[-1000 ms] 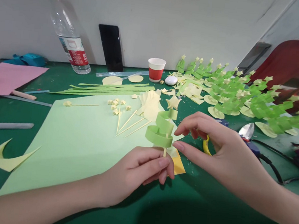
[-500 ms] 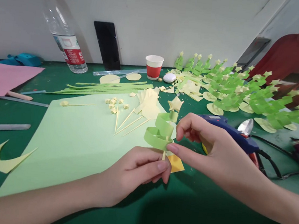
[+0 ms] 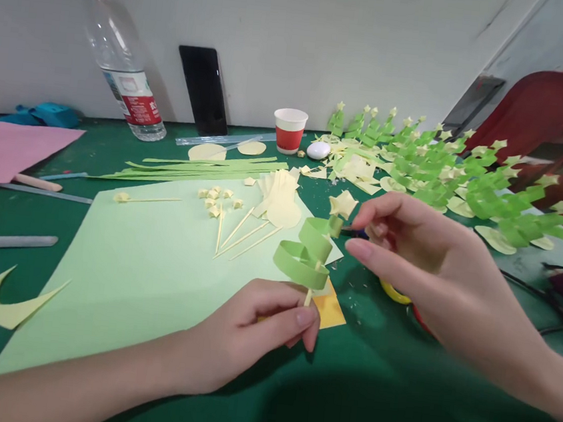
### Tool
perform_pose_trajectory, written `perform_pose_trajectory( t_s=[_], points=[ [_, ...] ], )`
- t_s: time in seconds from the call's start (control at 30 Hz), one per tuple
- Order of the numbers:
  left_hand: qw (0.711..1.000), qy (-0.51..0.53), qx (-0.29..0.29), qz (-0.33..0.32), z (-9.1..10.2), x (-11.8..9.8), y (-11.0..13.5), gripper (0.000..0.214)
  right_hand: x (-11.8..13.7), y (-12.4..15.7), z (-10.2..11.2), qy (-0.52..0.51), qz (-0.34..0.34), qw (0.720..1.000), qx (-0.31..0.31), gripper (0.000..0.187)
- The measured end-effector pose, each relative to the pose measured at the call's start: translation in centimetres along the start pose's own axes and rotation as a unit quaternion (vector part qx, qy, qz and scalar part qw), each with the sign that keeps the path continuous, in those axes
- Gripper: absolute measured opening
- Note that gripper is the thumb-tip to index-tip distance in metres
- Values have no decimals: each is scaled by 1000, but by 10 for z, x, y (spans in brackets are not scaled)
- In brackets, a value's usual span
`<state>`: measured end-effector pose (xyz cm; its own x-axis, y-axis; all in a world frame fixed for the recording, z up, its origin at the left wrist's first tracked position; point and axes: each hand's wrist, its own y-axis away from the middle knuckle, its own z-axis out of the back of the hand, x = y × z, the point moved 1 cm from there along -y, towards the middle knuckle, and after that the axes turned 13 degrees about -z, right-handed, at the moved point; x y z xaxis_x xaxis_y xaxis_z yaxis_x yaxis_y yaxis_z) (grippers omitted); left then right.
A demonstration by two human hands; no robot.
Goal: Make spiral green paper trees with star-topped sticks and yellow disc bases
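Note:
My left hand (image 3: 270, 320) pinches the lower end of a thin stick (image 3: 308, 297) between thumb and fingers. Around that stick winds a green paper strip (image 3: 301, 261) in loose folds, forming a small paper tree, with a pale yellow paper star (image 3: 343, 205) on its top. The tree leans to the right. Just right of the star is my right hand (image 3: 418, 252), thumb and forefinger apart and nothing seen between them. Under the left hand lies a green sheet (image 3: 144, 277), with several thin sticks (image 3: 243, 239) and small folded stars (image 3: 214, 197) on it.
Finished paper trees (image 3: 485, 185) crowd the right back. Along the wall stand a bottle (image 3: 137, 98), a phone (image 3: 204, 89) and a paper cup (image 3: 289, 131). Green strips (image 3: 195, 168) lie behind the sheet. Yellow-handled scissors (image 3: 394, 293) are partly hidden by my right hand. A person sits far right.
My right hand has moved from the lower green folds up and right, beside the star. The tree now tilts further right. My left hand keeps its hold on the stick.

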<state>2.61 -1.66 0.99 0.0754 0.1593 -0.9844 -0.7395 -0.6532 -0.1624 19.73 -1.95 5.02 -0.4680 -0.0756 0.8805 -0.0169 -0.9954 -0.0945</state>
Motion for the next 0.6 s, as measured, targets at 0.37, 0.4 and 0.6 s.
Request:
perform_pose_trajectory(
  t_s=[0.37,0.4,0.6],
  points=[
    [999,-35,4,9,-1,0,-3,28,-6,-6,-3,-105,-86,988,66,17],
    [999,-38,3,12,-1,0,-3,28,-5,-6,-3,-109,-92,987,73,17],
    [998,-57,2,20,-4,-3,-4,26,-2,-3,-4,-96,-107,987,69,19]
  ],
)
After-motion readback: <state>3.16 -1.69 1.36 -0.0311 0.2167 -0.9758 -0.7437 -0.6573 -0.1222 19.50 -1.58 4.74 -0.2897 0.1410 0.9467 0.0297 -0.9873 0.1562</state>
